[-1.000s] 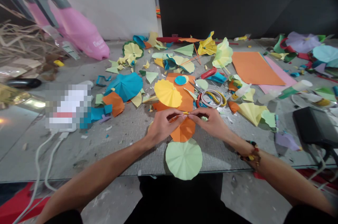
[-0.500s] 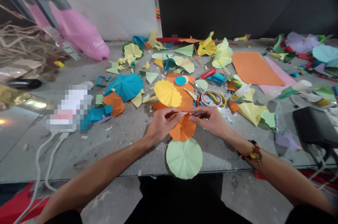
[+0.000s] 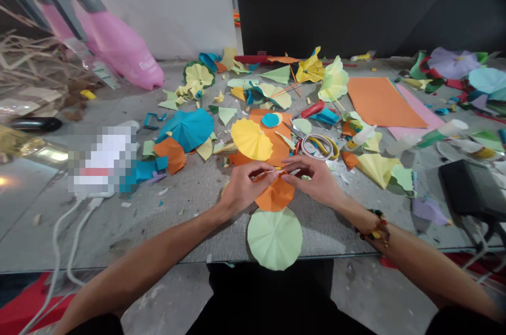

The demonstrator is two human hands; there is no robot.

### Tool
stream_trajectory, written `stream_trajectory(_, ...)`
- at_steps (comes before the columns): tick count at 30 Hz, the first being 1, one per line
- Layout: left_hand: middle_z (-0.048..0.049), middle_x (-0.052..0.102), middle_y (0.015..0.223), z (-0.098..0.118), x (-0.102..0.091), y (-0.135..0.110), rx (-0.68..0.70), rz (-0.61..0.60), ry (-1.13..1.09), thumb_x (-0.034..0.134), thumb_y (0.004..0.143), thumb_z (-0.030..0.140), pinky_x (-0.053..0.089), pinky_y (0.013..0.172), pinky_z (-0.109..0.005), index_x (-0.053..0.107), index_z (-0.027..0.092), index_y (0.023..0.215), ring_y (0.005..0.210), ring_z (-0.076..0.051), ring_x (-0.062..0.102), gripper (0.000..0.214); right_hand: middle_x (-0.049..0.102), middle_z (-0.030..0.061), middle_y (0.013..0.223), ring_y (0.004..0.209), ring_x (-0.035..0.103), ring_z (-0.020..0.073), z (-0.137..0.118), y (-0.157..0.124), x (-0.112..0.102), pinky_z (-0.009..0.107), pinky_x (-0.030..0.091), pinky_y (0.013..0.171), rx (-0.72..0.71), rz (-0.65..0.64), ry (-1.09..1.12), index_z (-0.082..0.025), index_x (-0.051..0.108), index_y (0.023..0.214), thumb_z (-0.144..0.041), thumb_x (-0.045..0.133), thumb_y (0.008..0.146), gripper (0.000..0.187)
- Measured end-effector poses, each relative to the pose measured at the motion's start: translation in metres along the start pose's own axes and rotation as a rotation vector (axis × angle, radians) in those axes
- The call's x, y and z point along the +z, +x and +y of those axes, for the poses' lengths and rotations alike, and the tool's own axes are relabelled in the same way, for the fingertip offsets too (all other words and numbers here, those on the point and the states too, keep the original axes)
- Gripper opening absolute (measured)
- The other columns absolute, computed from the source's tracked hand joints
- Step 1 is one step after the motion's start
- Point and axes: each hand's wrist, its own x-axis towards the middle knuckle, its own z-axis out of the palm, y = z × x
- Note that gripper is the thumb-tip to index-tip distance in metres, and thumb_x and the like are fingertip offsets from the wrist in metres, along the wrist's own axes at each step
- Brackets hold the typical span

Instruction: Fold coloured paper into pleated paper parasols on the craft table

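Note:
My left hand [image 3: 248,179] and my right hand [image 3: 314,176] meet over the middle of the table, fingertips pinched close together. Between them they grip the upper edge of a creased orange paper disc [image 3: 275,195]. Just below it lies a pale green pleated paper circle [image 3: 275,239], its lower part reaching past the table's front edge. A yellow scalloped paper disc [image 3: 252,140] rests just beyond my fingers, on orange paper [image 3: 282,148]. Scissors and rolls of tape [image 3: 317,146] lie to the right of it. My fingers hide the disc's top edge.
Paper scraps litter the table. A blue paper fan [image 3: 185,130] lies left, near a blurred-out white device [image 3: 106,158] with cables. A pink spray bottle [image 3: 118,50] is at back left. Orange sheets [image 3: 383,103] lie right, with a black adapter [image 3: 474,187] at far right.
My fingertips have shifted slightly and drawn closer together along the orange disc's upper edge. The green circle has moved a little toward me and left.

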Motion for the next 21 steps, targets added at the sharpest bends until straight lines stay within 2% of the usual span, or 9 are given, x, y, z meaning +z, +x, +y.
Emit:
stream_trajectory(7, -0.0043, 0.08, 0.092, 0.008, 0.003, -0.004, 0.082, -0.027, 0.157, 0.07, 0.094, 0.036, 0.059, 0.072, -0.025, 0.077, 0.02, 0.094, 0.081, -0.017, 0.074, 0.018, 0.075, 0.0041, 0.085, 0.075, 0.072, 0.0176, -0.001, -0.005, 0.007, 0.03, 0.059, 0.066, -0.066, 0.02, -0.019, -0.022, 0.063, 0.102, -0.045, 0.079, 0.086, 0.032)
stream_trajectory(11, -0.0033, 0.077, 0.091, 0.006, 0.002, -0.004, 0.172, -0.011, 0.279, 0.068, 0.094, 0.028, 0.058, 0.073, -0.024, 0.073, 0.02, 0.094, 0.081, -0.016, 0.073, 0.01, 0.076, 0.0049, 0.094, 0.081, 0.072, 0.0184, -0.004, -0.008, 0.003, 0.03, 0.059, 0.07, -0.128, -0.026, -0.103, -0.023, 0.062, 0.112, -0.044, 0.076, 0.09, 0.033)
stream_trajectory(14, -0.0029, 0.077, 0.095, 0.001, 0.0, -0.004, 0.221, -0.004, 0.371, 0.066, 0.097, 0.029, 0.058, 0.075, -0.023, 0.072, 0.02, 0.098, 0.084, -0.015, 0.073, 0.01, 0.074, 0.0083, 0.112, 0.096, 0.072, 0.0222, -0.003, -0.004, -0.011, 0.034, 0.059, 0.079, -0.223, 0.0, -0.349, -0.025, 0.062, 0.123, -0.043, 0.07, 0.095, 0.034)
stream_trajectory(17, -0.0041, 0.078, 0.105, -0.003, -0.001, -0.003, 0.262, -0.017, 0.478, 0.061, 0.102, 0.032, 0.058, 0.079, -0.025, 0.07, 0.021, 0.112, 0.091, -0.016, 0.075, 0.018, 0.072, 0.0113, 0.117, 0.115, 0.065, 0.0308, 0.007, 0.003, -0.03, 0.046, 0.054, 0.096, -0.331, 0.175, -0.765, -0.024, 0.065, 0.122, -0.036, 0.062, 0.099, 0.025)
stream_trajectory(19, -0.0048, 0.078, 0.11, -0.004, -0.002, -0.003, 0.304, -0.017, 0.56, 0.058, 0.104, 0.032, 0.059, 0.084, -0.028, 0.068, 0.022, 0.12, 0.095, -0.018, 0.075, 0.022, 0.07, 0.0138, 0.121, 0.121, 0.062, 0.036, 0.017, 0.007, -0.04, 0.052, 0.051, 0.1, -0.296, 0.199, -0.952, -0.022, 0.065, 0.123, -0.03, 0.062, 0.096, 0.028)
stream_trajectory(21, -0.0052, 0.078, 0.11, -0.005, -0.002, -0.003, 0.344, -0.009, 0.612, 0.057, 0.105, 0.032, 0.059, 0.087, -0.03, 0.067, 0.022, 0.122, 0.097, -0.018, 0.075, 0.022, 0.072, 0.0137, 0.118, 0.112, 0.066, 0.036, 0.025, 0.011, -0.047, 0.049, 0.053, 0.092, -0.237, 0.17, -1.013, -0.021, 0.066, 0.122, -0.025, 0.063, 0.092, 0.03)
